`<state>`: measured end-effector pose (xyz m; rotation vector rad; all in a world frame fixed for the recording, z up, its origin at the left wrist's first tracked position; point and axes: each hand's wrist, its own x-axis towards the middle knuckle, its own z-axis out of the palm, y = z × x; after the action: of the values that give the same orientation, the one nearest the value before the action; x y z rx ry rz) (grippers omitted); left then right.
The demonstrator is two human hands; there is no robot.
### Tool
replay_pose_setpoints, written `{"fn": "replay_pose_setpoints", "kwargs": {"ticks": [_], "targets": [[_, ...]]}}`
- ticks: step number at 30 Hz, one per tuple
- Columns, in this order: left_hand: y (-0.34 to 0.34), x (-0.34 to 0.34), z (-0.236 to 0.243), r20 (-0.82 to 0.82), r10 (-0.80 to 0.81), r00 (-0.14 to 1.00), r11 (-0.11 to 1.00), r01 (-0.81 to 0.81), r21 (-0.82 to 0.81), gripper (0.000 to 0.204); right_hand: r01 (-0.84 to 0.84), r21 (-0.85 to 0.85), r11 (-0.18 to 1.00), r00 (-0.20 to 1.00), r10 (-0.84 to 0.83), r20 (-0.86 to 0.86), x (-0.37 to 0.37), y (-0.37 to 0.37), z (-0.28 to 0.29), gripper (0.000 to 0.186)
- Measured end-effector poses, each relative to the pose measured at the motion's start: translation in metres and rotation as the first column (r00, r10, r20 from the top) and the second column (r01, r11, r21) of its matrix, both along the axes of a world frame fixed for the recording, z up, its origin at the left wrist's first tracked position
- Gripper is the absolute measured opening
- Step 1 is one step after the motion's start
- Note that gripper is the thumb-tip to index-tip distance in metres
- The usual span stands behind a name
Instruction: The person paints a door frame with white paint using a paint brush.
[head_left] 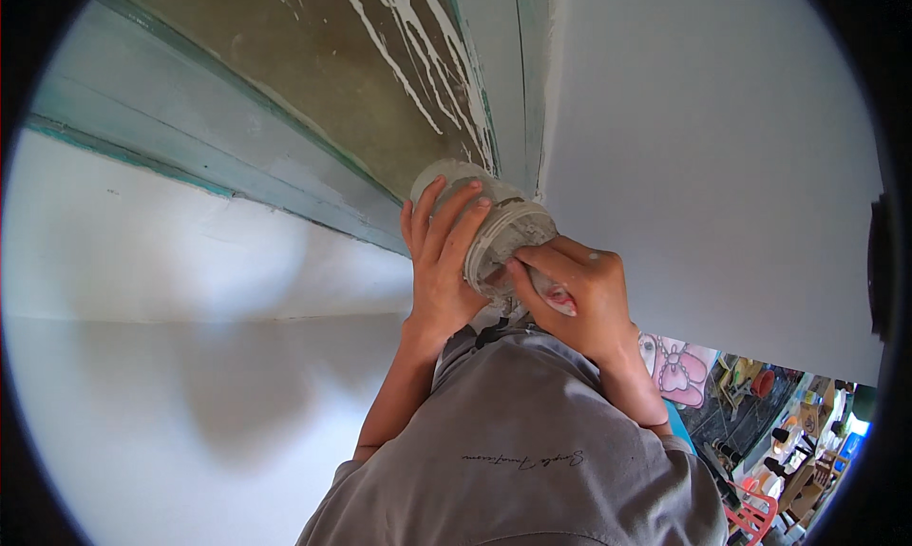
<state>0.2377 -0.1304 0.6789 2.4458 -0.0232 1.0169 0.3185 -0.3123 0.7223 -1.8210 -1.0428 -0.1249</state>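
Note:
A translucent round plastic container (454,192), smeared with grey residue, is held on its side in front of my grey shirt. My left hand (442,261) wraps round it from the left, fingers spread over its side. My right hand (579,289) is at the container's near end, thumb and bent fingers pinched at its round, residue-coated face. A small pale piece with red on it (560,301) shows under the right fingers; I cannot make out what it is.
White drips run down a brown panel (323,71) inside a worn teal frame (190,109). Pale walls (712,147) flank it. At lower right lie a pink printed board or cushion (679,375), a red chair (750,517) and cluttered objects on a dark floor.

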Motion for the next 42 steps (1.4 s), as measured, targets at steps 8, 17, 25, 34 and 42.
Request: {"fn": "replay_pose_setpoints", "kwargs": {"ticks": [8,17,25,34,42], "targets": [[-0.013,0.007,0.001,-0.18,0.185,0.966,0.964,-0.214,-0.157,0.106,0.1,0.326,0.94,0.953,0.004,-0.303,0.014,-0.02,-0.006,0.021],[0.012,0.004,0.004,-0.25,0.176,0.952,0.848,-0.275,-0.454,0.099,0.053,0.318,0.947,0.719,0.185,-0.67,0.011,-0.005,-0.011,0.026],[0.041,-0.015,0.012,-0.202,-0.016,0.979,0.918,-0.066,-0.391,0.1,0.217,0.225,0.95,0.81,-0.046,-0.585,-0.03,0.008,-0.004,0.022],[0.037,-0.033,0.027,-0.184,-0.199,0.963,0.917,0.117,-0.381,0.101,0.385,0.138,0.912,0.734,-0.213,-0.645,-0.087,0.003,0.034,0.02],[0.048,-0.039,0.031,-0.169,-0.165,0.972,0.919,0.09,-0.383,0.103,0.283,0.077,0.956,0.839,-0.208,-0.503,-0.076,0.009,0.031,0.02]]}}
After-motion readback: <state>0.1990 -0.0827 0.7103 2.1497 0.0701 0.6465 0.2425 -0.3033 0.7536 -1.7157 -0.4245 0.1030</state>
